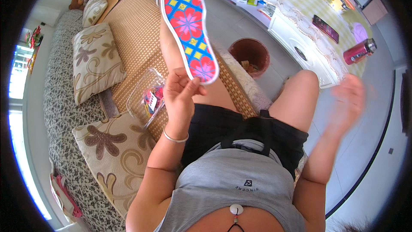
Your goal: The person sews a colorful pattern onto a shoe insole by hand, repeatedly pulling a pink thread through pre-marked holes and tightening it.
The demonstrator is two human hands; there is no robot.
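red-patterned insole (187, 25) pinched by left hand (181, 91), right hand (348, 99) too blurred to judge.

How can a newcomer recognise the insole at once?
Find the patterned sofa on the left, then the left hand in front of it. That hand pinches the insole by one end. Unlike the beige cushions, it is white-edged, with red-pink flowers between blue bands.
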